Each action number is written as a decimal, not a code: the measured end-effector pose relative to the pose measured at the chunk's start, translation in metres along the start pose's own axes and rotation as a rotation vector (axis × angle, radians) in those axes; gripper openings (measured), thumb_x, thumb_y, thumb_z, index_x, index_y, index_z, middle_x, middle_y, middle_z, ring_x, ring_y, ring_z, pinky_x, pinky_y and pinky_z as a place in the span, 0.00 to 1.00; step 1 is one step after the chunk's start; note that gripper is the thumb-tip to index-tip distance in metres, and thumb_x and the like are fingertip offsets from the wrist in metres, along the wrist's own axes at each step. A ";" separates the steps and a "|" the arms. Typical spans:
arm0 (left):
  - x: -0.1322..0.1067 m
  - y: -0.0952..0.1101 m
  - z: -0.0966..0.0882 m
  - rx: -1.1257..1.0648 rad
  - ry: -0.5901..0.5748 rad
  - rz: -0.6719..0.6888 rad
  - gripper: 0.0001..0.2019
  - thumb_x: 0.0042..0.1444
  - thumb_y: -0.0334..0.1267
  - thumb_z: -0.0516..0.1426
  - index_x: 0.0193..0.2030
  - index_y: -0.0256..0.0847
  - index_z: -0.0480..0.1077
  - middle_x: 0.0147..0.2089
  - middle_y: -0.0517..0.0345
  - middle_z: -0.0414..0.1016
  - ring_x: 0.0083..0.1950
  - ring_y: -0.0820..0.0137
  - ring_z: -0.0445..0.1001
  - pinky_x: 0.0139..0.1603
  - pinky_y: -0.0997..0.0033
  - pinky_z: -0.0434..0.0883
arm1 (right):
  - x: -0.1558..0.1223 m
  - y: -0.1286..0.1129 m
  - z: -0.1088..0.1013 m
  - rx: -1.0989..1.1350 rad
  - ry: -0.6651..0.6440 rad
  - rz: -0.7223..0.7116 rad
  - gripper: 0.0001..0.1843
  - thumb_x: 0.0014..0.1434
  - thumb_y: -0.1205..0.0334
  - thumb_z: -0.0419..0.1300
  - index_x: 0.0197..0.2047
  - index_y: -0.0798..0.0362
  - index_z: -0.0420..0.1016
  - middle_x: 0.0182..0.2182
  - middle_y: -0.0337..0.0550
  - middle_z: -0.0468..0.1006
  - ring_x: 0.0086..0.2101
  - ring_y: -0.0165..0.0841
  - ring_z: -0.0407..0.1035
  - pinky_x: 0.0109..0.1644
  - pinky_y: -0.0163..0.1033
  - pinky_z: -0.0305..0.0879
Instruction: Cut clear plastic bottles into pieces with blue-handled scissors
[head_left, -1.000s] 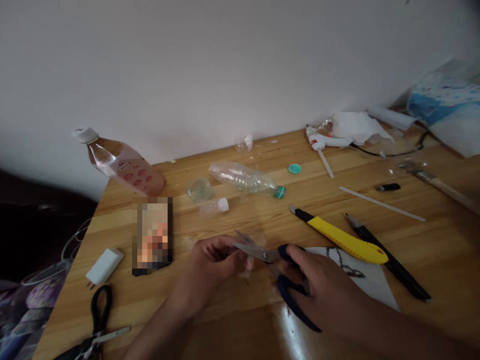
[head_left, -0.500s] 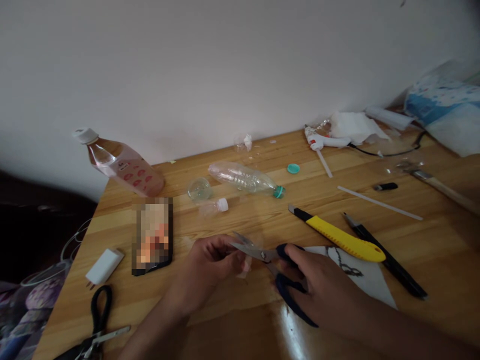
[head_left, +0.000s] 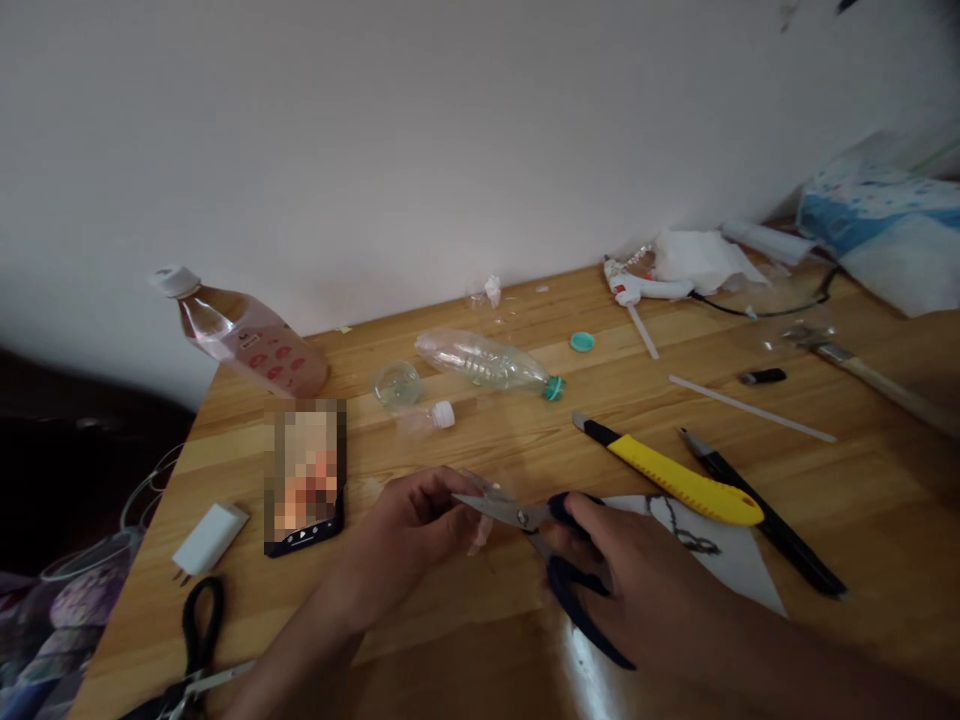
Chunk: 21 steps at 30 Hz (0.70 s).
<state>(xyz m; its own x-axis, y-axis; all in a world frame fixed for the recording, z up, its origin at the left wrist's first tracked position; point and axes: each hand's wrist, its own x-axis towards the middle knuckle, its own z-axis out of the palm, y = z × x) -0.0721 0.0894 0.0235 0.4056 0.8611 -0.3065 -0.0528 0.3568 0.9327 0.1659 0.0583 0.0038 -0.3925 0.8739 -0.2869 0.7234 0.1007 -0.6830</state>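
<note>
My right hand [head_left: 622, 570] is closed around the dark blue handles of a pair of scissors [head_left: 502, 510], whose blades point left. Pinched in my left hand [head_left: 420, 520] is a small piece of clear plastic [head_left: 480, 532], mostly hidden by the fingers and blades. The scissor blades lie at this piece, close to my left fingertips. Under and beyond my right hand lies a white sheet of paper [head_left: 739, 570] with a black line drawing. A yellow utility knife [head_left: 675, 475] rests partly on that paper, beside a black marker [head_left: 780, 530].
A clear bottle [head_left: 480, 360] with a green cap lies behind my hands, near a cut bottle top [head_left: 431, 418] and a round clear piece [head_left: 397, 385]. A phone [head_left: 307, 480], a charger [head_left: 210, 538] and a pink drink bottle [head_left: 247, 335] are left. A glue gun [head_left: 637, 285] lies back right.
The scissor blades have closed somewhat on the plastic piece and shifted slightly left. My hands otherwise keep nearly the same place; the whole view has moved a little.
</note>
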 end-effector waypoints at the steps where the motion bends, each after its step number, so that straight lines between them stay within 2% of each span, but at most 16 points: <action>1: -0.001 0.003 -0.002 0.013 0.039 -0.003 0.05 0.58 0.40 0.64 0.35 0.42 0.77 0.29 0.61 0.75 0.30 0.75 0.68 0.34 0.74 0.63 | -0.001 -0.001 0.000 -0.017 0.003 -0.007 0.06 0.60 0.59 0.58 0.38 0.48 0.63 0.31 0.40 0.78 0.30 0.36 0.72 0.30 0.39 0.60; 5: -0.001 0.013 -0.012 0.113 0.283 0.033 0.07 0.53 0.42 0.67 0.34 0.41 0.80 0.29 0.58 0.79 0.28 0.76 0.66 0.29 0.77 0.62 | -0.002 -0.002 0.001 0.016 0.018 -0.005 0.07 0.58 0.60 0.59 0.38 0.48 0.63 0.33 0.40 0.78 0.34 0.38 0.73 0.34 0.41 0.62; 8: 0.001 0.011 -0.013 -0.029 0.444 0.071 0.11 0.51 0.43 0.68 0.40 0.41 0.81 0.34 0.55 0.82 0.27 0.77 0.66 0.29 0.78 0.64 | -0.001 -0.001 0.004 0.070 0.038 0.027 0.07 0.58 0.60 0.60 0.37 0.47 0.63 0.32 0.38 0.78 0.33 0.36 0.73 0.36 0.40 0.63; 11: 0.003 0.005 -0.004 -0.290 0.479 0.048 0.14 0.47 0.40 0.71 0.42 0.40 0.81 0.36 0.53 0.83 0.29 0.77 0.71 0.32 0.78 0.68 | -0.001 0.002 0.008 0.103 0.080 0.033 0.06 0.59 0.59 0.58 0.38 0.47 0.63 0.32 0.38 0.77 0.32 0.36 0.72 0.35 0.41 0.64; 13: 0.003 0.001 0.004 -0.397 0.483 0.032 0.16 0.46 0.37 0.72 0.44 0.41 0.80 0.36 0.54 0.83 0.27 0.79 0.70 0.29 0.80 0.68 | -0.001 0.003 0.009 0.108 0.097 0.032 0.06 0.59 0.59 0.59 0.38 0.47 0.64 0.32 0.39 0.77 0.32 0.36 0.72 0.35 0.41 0.64; 16: 0.003 -0.002 0.013 -0.473 0.495 0.073 0.16 0.45 0.35 0.72 0.43 0.41 0.81 0.34 0.55 0.83 0.24 0.81 0.68 0.26 0.82 0.66 | -0.002 0.002 0.009 0.156 0.078 0.044 0.07 0.59 0.59 0.60 0.36 0.48 0.65 0.30 0.38 0.77 0.31 0.35 0.72 0.34 0.39 0.65; 21: 0.003 -0.006 0.019 -0.514 0.608 0.211 0.15 0.44 0.36 0.72 0.41 0.42 0.81 0.35 0.56 0.83 0.28 0.80 0.72 0.31 0.83 0.71 | -0.004 -0.004 0.010 0.361 0.036 0.083 0.07 0.56 0.63 0.62 0.34 0.48 0.66 0.31 0.36 0.77 0.31 0.32 0.72 0.33 0.34 0.65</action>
<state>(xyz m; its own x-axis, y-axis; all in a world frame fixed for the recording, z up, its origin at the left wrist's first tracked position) -0.0535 0.0829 0.0208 -0.2173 0.9216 -0.3215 -0.5440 0.1591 0.8238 0.1592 0.0503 0.0007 -0.3162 0.8888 -0.3318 0.5029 -0.1395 -0.8530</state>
